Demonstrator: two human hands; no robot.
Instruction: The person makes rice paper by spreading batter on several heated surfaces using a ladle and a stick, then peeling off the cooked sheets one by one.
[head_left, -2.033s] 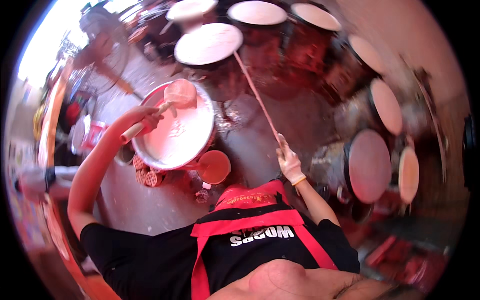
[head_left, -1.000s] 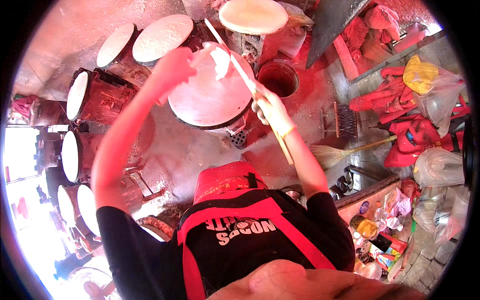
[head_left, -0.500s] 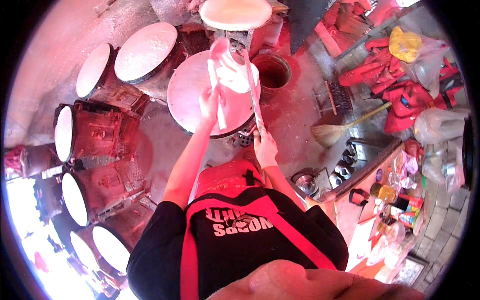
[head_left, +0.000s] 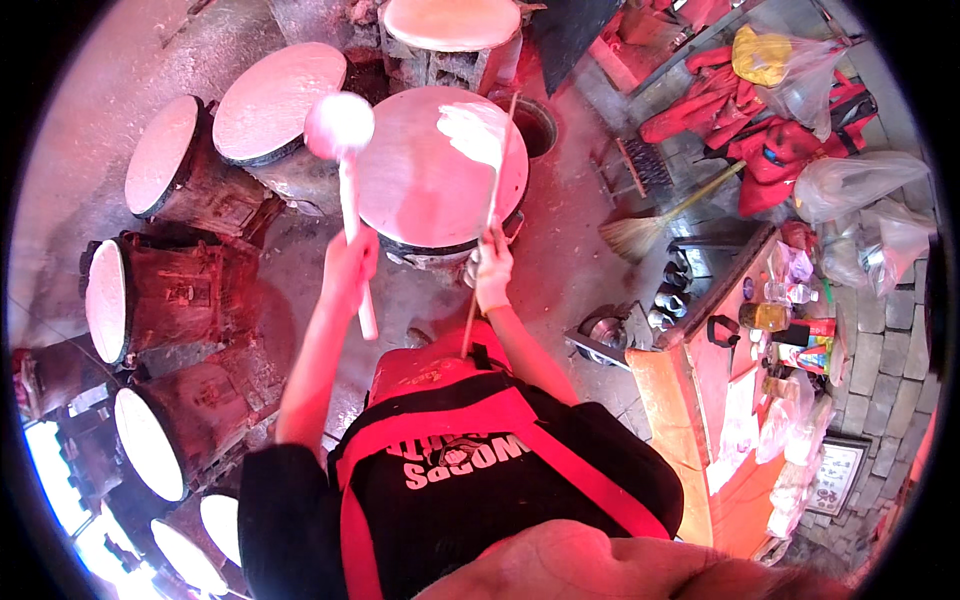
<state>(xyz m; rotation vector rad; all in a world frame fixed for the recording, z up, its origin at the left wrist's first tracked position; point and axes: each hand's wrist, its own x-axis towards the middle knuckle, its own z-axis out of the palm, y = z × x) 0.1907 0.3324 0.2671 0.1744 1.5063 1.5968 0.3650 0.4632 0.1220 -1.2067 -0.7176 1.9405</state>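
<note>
The left hand [head_left: 350,262] is closed around the handle of a round-headed ladle [head_left: 340,125], whose head hangs at the 10 o'clock edge of the round steaming cloth [head_left: 420,185] straight ahead. The right hand [head_left: 492,275] grips a thin stick [head_left: 490,215] that runs up to a pale, folded rice sheet [head_left: 472,132] lying at the cloth's 1 o'clock side. Open floor [head_left: 570,270] lies between the cloth and the worktop [head_left: 700,370] at 3 o'clock, where a broom [head_left: 650,225] rests. More cloth-topped drums [head_left: 280,100] crowd the arc from 8 to 12 o'clock, close together with little room between them. The stick's lower end passes behind the red apron [head_left: 440,385]; the lowest drums are cut off at the rim. The bottles on the worktop are too small to make out. Half a second ago the left hand held the sheet up over the cloth; now the sheet lies flat and the ladle has come into view.
</note>
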